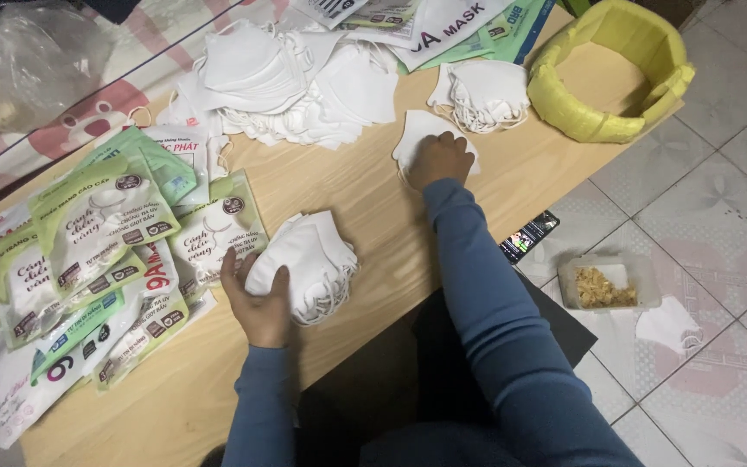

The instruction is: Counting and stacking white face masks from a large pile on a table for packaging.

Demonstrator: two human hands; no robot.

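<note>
At the left of the bench (365, 199) lay a spread of green-and-white printed packets (101, 251), overlapping one another. Just right of them the left hand (258, 298) rested with its fingers curled around the near edge of a small stack of white masks (309, 259), steadying it. Farther right and farther off, the right hand (439, 158) was closed, pressing down on a single white mask (417, 138) lying flat. To do this well, I judged the single mask should be lifted clear so its ear loops would not snag. A big heap of loose masks (287, 82) lay far, crowding that hand, with a smaller bunch (482, 95) beside it. A yellow ring-shaped basket (611, 69) sat at the far right corner.
</note>
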